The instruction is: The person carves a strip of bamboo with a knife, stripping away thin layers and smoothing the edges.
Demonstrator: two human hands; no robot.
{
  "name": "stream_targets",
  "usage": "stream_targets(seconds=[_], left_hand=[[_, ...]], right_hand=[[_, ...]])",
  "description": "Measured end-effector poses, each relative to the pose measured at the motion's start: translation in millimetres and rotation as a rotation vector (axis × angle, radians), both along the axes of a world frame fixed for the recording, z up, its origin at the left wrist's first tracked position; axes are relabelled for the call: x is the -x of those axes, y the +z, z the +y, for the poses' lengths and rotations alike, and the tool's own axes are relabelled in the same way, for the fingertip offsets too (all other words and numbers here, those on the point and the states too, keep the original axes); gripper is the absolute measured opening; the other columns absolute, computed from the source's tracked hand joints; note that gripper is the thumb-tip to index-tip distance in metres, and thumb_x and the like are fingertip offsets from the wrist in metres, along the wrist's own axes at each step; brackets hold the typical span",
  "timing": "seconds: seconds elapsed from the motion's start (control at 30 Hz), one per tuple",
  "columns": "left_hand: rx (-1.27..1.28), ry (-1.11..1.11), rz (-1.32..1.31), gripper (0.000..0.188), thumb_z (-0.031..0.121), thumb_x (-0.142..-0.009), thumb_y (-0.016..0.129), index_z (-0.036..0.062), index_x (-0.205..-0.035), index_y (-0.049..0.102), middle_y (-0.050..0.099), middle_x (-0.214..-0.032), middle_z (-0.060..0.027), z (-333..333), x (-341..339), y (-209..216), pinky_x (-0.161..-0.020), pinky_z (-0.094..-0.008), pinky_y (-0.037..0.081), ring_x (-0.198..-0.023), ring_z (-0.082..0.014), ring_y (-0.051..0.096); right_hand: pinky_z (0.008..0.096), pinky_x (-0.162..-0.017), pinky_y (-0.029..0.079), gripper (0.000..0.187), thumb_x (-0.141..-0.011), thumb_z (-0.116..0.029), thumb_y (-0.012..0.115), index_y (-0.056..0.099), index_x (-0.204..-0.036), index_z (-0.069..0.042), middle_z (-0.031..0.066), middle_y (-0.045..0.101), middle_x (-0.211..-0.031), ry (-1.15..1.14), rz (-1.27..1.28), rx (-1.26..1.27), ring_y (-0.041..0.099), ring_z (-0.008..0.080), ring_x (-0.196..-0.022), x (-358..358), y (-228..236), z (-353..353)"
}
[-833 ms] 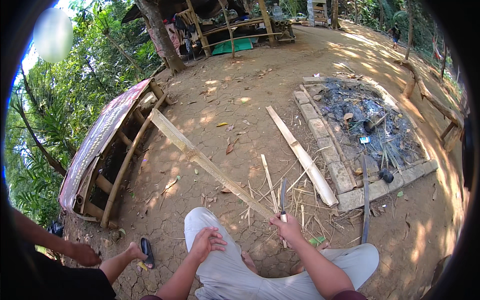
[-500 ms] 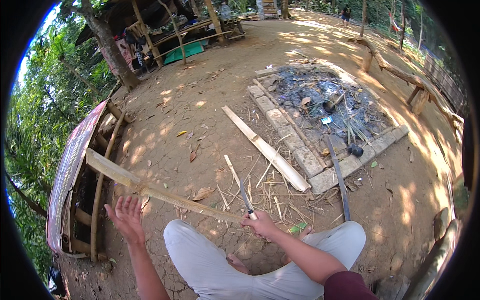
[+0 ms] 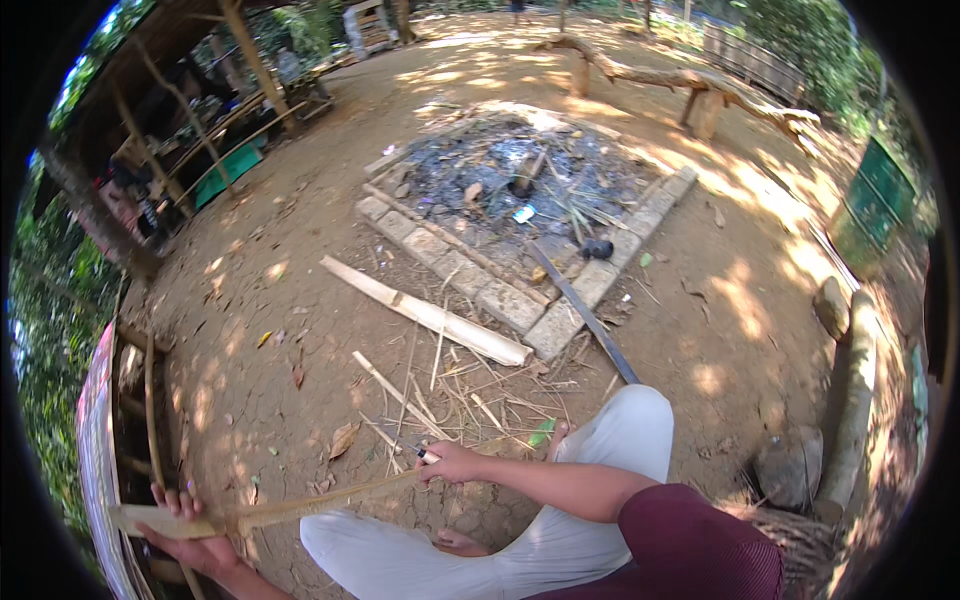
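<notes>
My left hand [image 3: 195,535] is wrapped around the broad end of a split bamboo strip [image 3: 320,502] at the lower left. The strip runs across above my left knee toward my right hand [image 3: 452,464]. That hand is closed on a knife [image 3: 428,457], whose pale handle end shows at the fist; its blade is blurred and hard to make out. The strip passes at the right fist, and I cannot tell whether those fingers also grip it. A wider split bamboo piece [image 3: 430,313] lies on the ground ahead, with thin bamboo shavings [image 3: 480,395] scattered nearer me.
A long machete-like blade [image 3: 590,315] leans on the brick edge [image 3: 480,285] of an ash-filled fire pit [image 3: 480,180]. A dark round object [image 3: 597,249] sits on the bricks. Logs [image 3: 850,400] and a stone [image 3: 788,468] lie right; a woven-topped bamboo structure [image 3: 95,440] stands left.
My left hand went from open beside the bamboo strip to gripping its broad end, which came lower and nearer. The right hand moved left with the knife. The view turned right.
</notes>
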State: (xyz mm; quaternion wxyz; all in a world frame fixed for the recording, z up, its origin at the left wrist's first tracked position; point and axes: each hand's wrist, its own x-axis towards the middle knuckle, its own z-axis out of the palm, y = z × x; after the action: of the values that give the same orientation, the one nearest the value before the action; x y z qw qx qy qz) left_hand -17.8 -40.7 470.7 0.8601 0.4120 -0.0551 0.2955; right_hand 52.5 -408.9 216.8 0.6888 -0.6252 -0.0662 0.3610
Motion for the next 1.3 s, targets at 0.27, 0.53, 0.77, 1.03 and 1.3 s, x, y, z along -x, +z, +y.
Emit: stream_targets(seconds=[0.27,0.53,0.77,1.03,1.3], left_hand=[[-0.278,-0.419,-0.364,0.050,0.052,-0.098,0.046,0.0038,-0.098,0.058,0.045,-0.073,-0.0028,-27,-7,-9,-0.066,-0.0325,0.040,-0.065,-0.0174,0.049],[-1.085,0.071,-0.236,0.039,0.040,-0.094,0.046,0.0028,-0.089,0.055,0.045,-0.071,-0.0051,-8,-36,-24,-0.060,-0.0309,0.040,-0.063,-0.0188,0.049],[-0.250,-0.143,-0.258,0.079,0.074,-0.098,0.027,0.0035,-0.089,0.059,0.050,-0.059,-0.0085,-130,-24,11,-0.043,-0.0329,0.040,-0.043,-0.0203,0.046],[-0.251,-0.254,-0.267,0.071,0.079,-0.095,0.032,0.0102,-0.078,0.043,0.040,-0.060,-0.0046,-153,-8,36,-0.047,-0.0307,0.032,-0.048,-0.0180,0.036],[-0.477,-0.300,-0.385,0.065,0.068,-0.102,0.028,0.0102,-0.074,0.040,0.035,-0.049,-0.0015,-169,0,64,-0.035,-0.0272,0.028,-0.034,-0.0121,0.028]], right_hand=[[0.0399,-0.074,0.054,0.044,-0.073,-0.019,0.078,0.065,-0.112,-0.006,0.0128,0.071,-0.085,-0.399,-0.346,0.238,0.070,0.0260,-0.079,-7,-39,19],[0.0448,-0.073,0.052,0.038,-0.069,-0.009,0.071,0.062,-0.105,-0.002,0.0221,0.067,-0.080,-0.552,-0.381,0.325,0.069,0.0342,-0.079,-7,-19,10],[0.0499,-0.078,0.054,0.026,-0.070,-0.011,0.068,0.063,-0.093,0.001,0.0257,0.068,-0.089,-0.541,-0.409,0.339,0.068,0.0430,-0.090,-10,-19,7],[0.0480,-0.076,0.053,0.025,-0.074,-0.010,0.067,0.062,-0.096,0.001,0.0238,0.066,-0.089,-0.520,-0.469,0.289,0.067,0.0408,-0.085,-4,2,2],[0.0434,-0.074,0.052,0.031,-0.081,-0.015,0.070,0.064,-0.108,-0.001,0.0233,0.066,-0.094,-0.487,-0.584,0.218,0.067,0.0379,-0.086,4,24,4]])
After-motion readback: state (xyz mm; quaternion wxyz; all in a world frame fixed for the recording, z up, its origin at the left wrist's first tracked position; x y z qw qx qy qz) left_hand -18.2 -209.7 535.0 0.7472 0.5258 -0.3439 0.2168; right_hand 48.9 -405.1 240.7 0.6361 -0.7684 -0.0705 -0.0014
